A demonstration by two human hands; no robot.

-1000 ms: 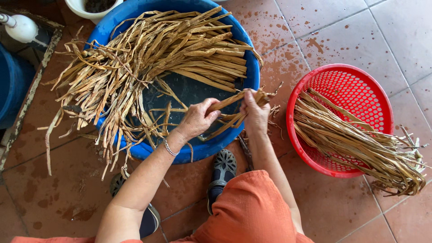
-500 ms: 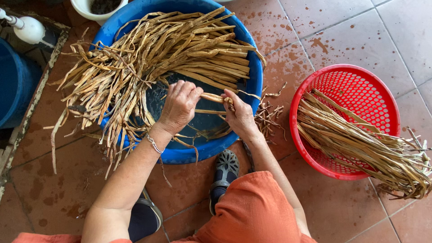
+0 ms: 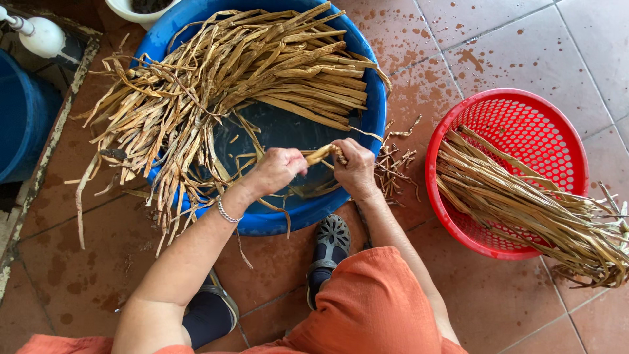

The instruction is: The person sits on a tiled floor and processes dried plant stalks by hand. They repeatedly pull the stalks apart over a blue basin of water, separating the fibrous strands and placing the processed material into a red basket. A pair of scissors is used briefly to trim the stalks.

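Note:
My left hand point(image 3: 278, 169) and my right hand point(image 3: 355, 167) both grip one tan dried plant strip point(image 3: 322, 154) between them, over the near side of a big blue basin point(image 3: 375, 111). The basin holds dark water and a thick heap of the same dried strips point(image 3: 262, 65), many hanging over its left rim. A silver bracelet circles my left wrist. To the right stands a red mesh basket point(image 3: 517, 111) with a bundle of strips point(image 3: 531, 210) laid across it, the ends sticking out past its right edge.
Small broken scraps point(image 3: 393, 167) lie on the terracotta tile floor between basin and basket. A blue barrel point(image 3: 23, 118) stands at the left, a white bottle point(image 3: 39, 33) and a white bowl point(image 3: 141, 10) at the top left. My sandalled feet point(image 3: 327, 246) rest near the basin.
Both hands have drawn closer together over the basin's near side, and my left hand has dropped lower. The strip between them now looks shorter and bunched.

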